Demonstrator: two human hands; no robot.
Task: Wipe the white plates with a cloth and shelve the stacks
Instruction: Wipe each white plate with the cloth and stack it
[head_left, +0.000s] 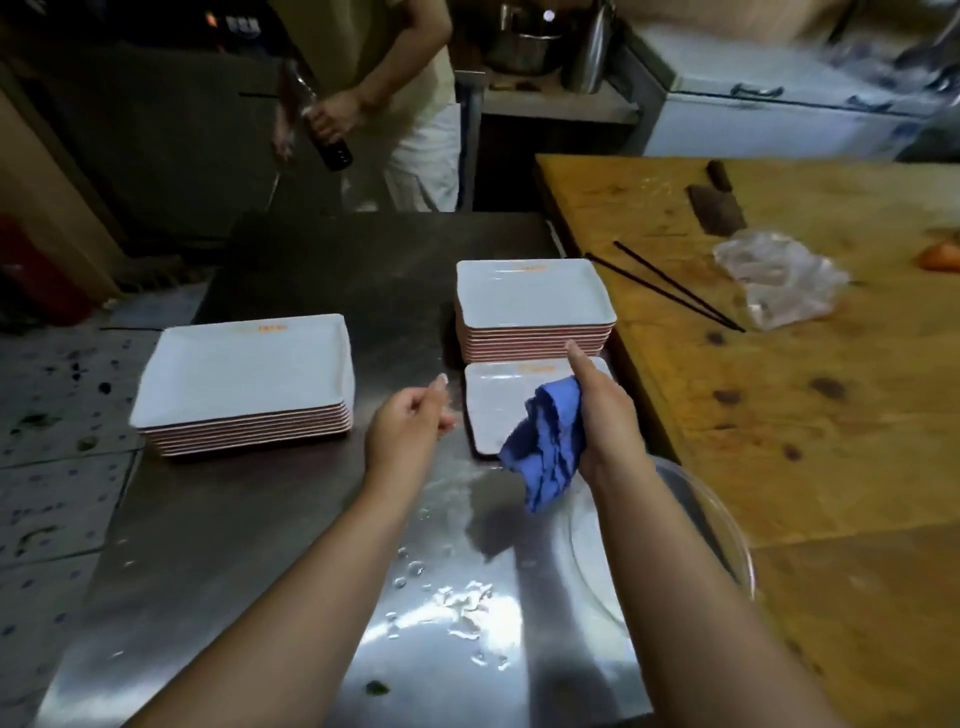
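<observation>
1. Steel bench (291, 519), surface shiny and wet, with water drops (467, 603) near the front middle and one small green scrap (377, 688) close to the front edge.
2. On its left part, a stack of white rectangular plates (244, 382).
3. Further back and to the right, a second stack of white plates (535, 306), near the right edge.
4. Just in front of that stack, a single white plate (493, 410) lying flat on the steel.
5. At the right front, a clear glass bowl (722, 530), partly hidden by an arm.
6. Directly beside the bench on the right, a wooden worktop (831, 415), carrying a cleaver (717, 208), two black chopsticks (670, 286) and a crumpled clear plastic bag (779, 278).
</observation>
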